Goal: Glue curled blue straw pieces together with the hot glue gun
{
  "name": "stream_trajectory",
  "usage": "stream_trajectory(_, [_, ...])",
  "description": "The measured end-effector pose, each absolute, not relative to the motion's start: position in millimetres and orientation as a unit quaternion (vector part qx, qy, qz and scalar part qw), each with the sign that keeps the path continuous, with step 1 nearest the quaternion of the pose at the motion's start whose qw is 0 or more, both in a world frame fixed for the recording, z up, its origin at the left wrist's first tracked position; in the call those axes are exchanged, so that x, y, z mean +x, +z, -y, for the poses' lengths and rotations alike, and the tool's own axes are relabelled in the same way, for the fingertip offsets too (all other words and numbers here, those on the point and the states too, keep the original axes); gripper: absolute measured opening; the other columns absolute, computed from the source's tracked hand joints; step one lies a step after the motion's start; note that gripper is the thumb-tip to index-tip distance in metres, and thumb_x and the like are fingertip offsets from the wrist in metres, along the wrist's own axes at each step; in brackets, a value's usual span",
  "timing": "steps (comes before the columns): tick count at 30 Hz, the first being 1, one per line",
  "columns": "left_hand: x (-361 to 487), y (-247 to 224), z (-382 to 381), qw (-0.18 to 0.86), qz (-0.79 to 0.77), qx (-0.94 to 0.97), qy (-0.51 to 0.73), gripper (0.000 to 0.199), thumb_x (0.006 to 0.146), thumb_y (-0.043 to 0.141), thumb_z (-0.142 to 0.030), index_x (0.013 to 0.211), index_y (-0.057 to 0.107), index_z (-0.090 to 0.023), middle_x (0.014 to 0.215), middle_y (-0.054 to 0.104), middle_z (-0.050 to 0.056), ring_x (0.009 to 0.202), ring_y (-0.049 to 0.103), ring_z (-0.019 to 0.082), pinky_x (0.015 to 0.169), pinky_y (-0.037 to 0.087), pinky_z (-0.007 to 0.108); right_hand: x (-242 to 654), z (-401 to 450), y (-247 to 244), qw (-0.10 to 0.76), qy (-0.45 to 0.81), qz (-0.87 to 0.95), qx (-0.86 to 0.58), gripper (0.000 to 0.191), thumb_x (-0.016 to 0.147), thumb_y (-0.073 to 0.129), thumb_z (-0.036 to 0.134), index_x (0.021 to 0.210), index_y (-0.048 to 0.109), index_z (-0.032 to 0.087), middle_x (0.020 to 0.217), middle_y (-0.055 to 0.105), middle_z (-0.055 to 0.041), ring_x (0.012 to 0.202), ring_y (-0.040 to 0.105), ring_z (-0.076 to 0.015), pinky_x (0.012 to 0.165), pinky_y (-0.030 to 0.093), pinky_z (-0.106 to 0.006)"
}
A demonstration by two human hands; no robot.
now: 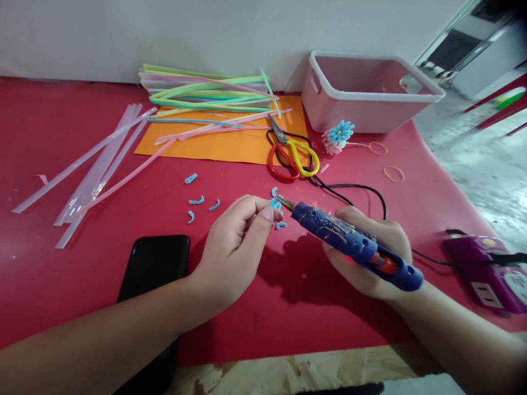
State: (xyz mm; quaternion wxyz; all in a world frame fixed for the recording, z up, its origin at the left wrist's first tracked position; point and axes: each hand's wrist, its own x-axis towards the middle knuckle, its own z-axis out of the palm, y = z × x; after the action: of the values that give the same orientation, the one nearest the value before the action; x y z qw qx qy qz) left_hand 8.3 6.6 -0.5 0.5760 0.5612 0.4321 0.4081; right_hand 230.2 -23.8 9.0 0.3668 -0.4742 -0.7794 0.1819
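My left hand [241, 241] pinches a small blue pipe-cleaner piece [275, 204] between thumb and forefinger. In my right hand [370, 247] is a blue glue gun [333, 230], its metal nozzle touching or just beside the blue piece; I cannot tell which. Several short curved blue pipe-cleaner bits [196, 200] lie on the red tabletop [230, 340] left of my left hand. Another bit [281, 225] sits beneath my fingertips. A blue and pink pipe-cleaner flower [341, 131] with a twisted stem rests in front of the bin.
Scissors [288, 153] with red and yellow handles lie by an orange sheet [197, 148] bearing pipe cleaners [209, 99]. Glue sticks [102, 159] are at left, a black phone [158, 263] near my left forearm. A pink bin [349, 109] stands behind; a purple power strip [473, 274] sits right.
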Motion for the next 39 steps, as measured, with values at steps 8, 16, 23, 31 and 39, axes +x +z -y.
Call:
stream_trajectory(8, [7.8, 2.0, -7.0, 0.589, -0.417, 0.555, 0.415, 0.021, 0.102, 0.051, -0.032, 0.089, 0.063, -0.020, 0.085, 0.061, 0.000, 0.054, 0.031, 0.007, 0.047, 0.025, 0.025, 231.3, 25.2, 7.7, 0.358, 0.176, 0.781, -0.481, 0.014, 0.077, 0.065, 0.014, 0.079, 0.054, 0.024, 0.061, 0.053, 0.0057, 0.052, 0.049, -0.0109, 0.056, 0.046, -0.026])
stream_trajectory(16, [6.8, 1.0, -8.6, 0.613, -0.396, 0.533, 0.428, 0.022, 0.102, 0.054, -0.033, 0.088, 0.066, -0.021, 0.087, 0.063, -0.001, 0.059, 0.037, 0.008, 0.051, 0.029, 0.024, 231.2, 24.6, 11.7, 0.356, 0.183, 0.777, -0.486, 0.008, 0.077, 0.061, 0.016, 0.078, 0.056, 0.023, 0.060, 0.057, 0.0035, 0.053, 0.053, -0.0118, 0.052, 0.047, -0.025])
stream_trajectory(23, [6.9, 1.2, -7.8, 0.630, -0.389, 0.513, 0.435, 0.022, 0.102, 0.056, -0.031, 0.086, 0.068, -0.022, 0.086, 0.063, -0.001, 0.072, 0.049, 0.009, 0.057, 0.035, 0.022, 229.8, 24.0, 12.2, 0.354, 0.194, 0.781, -0.476, 0.009, 0.078, 0.060, 0.015, 0.079, 0.056, 0.023, 0.061, 0.057, 0.0041, 0.051, 0.051, -0.0109, 0.053, 0.047, -0.025])
stream_trajectory(31, [7.0, 2.3, -6.9, 0.632, -0.379, 0.515, 0.438, 0.021, 0.101, 0.058, -0.032, 0.090, 0.074, -0.024, 0.090, 0.067, 0.000, 0.076, 0.054, 0.010, 0.064, 0.041, 0.023, 233.8, 27.1, 13.1, 0.337, 0.206, 0.776, -0.491, 0.016, 0.077, 0.061, 0.010, 0.082, 0.055, 0.024, 0.061, 0.058, 0.0049, 0.050, 0.049, -0.0113, 0.050, 0.044, -0.026])
stream_trajectory(39, [4.5, 5.6, -6.3, 0.628, -0.381, 0.532, 0.422, 0.022, 0.101, 0.057, -0.031, 0.088, 0.073, -0.022, 0.096, 0.072, 0.003, 0.091, 0.063, 0.015, 0.073, 0.047, 0.025, 232.6, 27.5, 12.5, 0.347, 0.211, 0.774, -0.487, 0.019, 0.073, 0.060, 0.009, 0.082, 0.056, 0.025, 0.059, 0.055, 0.0059, 0.049, 0.050, -0.0121, 0.052, 0.046, -0.026])
